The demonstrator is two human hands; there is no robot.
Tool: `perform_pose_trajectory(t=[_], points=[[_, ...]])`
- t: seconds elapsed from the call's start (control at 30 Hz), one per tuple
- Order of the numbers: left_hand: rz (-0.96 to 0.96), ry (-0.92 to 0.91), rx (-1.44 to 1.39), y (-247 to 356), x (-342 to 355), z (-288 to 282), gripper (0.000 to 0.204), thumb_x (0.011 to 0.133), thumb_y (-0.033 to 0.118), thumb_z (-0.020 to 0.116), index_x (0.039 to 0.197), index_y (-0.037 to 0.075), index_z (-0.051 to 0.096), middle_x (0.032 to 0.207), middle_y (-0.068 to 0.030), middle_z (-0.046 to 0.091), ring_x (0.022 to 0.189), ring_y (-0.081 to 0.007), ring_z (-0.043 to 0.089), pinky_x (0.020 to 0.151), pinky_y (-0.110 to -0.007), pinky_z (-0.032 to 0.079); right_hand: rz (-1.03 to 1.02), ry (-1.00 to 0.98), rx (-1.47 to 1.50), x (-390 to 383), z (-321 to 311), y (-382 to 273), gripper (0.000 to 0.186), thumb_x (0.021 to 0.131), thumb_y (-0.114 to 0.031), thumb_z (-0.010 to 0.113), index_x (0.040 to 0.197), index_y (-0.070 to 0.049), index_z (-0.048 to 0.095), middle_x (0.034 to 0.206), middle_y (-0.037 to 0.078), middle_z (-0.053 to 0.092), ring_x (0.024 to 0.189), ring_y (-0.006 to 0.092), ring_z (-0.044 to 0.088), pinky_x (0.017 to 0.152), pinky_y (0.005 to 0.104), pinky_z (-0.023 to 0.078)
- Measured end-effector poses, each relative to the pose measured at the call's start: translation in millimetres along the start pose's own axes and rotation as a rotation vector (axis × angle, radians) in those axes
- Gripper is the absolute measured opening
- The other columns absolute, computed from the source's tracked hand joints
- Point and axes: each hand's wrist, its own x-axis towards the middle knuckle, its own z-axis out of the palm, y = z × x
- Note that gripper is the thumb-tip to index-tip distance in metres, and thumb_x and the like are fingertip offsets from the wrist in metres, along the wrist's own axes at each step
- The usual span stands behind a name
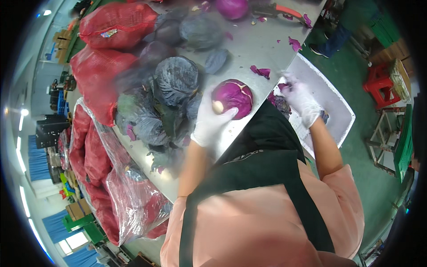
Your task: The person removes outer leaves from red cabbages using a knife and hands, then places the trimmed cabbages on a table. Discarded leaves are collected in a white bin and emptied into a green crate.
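My left hand [208,119], in a white glove, grips a peeled red cabbage [238,95] from its left side. The cabbage rests on the metal table, its pale cut stem end facing me. Over the white bin [344,118] to the right of the table is my right hand [304,99], also gloved. Purple leaf scraps [279,103] show beside its fingers, which are smeared, so I cannot tell whether they hold any. Left of my left hand are several unpeeled cabbages [177,80] with dark, dull outer leaves.
Red mesh sacks [118,24] stand along the table's left side. Another peeled cabbage [232,8] sits at the far end, near a red-handled knife [287,11]. Loose leaf bits [260,71] dot the metal table [249,49]. A red stool [380,86] stands on the floor at right.
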Motion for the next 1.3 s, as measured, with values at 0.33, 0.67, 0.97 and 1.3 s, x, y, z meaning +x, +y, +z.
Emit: perform_pose_trajectory(t=[0.33,0.67,0.97,1.3], points=[[0.363,-0.17,0.514,-14,23,-6,0.095,0.062,0.019,0.089,0.142,-0.004,0.043,0.143,-0.0191,0.047,0.134,-0.0288,0.049,0.114,-0.038,0.037,-0.286,-0.285,0.16,-3,16,-50,0.064,0.09,-0.037,0.065,0.142,-0.003,0.049,0.121,0.024,0.066,0.111,0.0372,0.065,0.099,0.0398,0.049],[0.325,-0.17,0.524,-10,24,-8,0.092,0.065,0.016,0.088,0.144,-0.002,0.043,0.143,-0.0191,0.048,0.134,-0.03,0.048,0.114,-0.038,0.037,-0.287,-0.129,-0.188,25,16,-29,0.044,0.087,-0.009,0.063,0.131,-0.005,0.06,0.106,0.019,0.072,0.096,0.0328,0.071,0.086,0.0427,0.055],[0.293,-0.356,0.602,-7,29,-23,0.101,0.065,0.01,0.087,0.15,0.0,0.034,0.145,-0.0185,0.043,0.142,-0.0279,0.037,0.118,-0.04,0.03,-0.343,-0.203,0.136,-11,6,-42,0.055,0.091,-0.032,0.066,0.14,-0.011,0.054,0.1,0.02,0.071,0.088,0.0367,0.069,0.084,0.0399,0.056],[0.333,-0.158,0.531,-6,23,18,0.084,0.071,0.011,0.086,0.139,0.001,0.039,0.13,-0.0146,0.052,0.122,-0.0249,0.056,0.105,-0.038,0.046,-0.375,0.053,-0.264,-4,26,-43,0.024,0.087,-0.023,0.067,0.108,-0.013,0.066,0.081,0.018,0.069,0.077,0.0385,0.069,0.072,0.0471,0.056]])
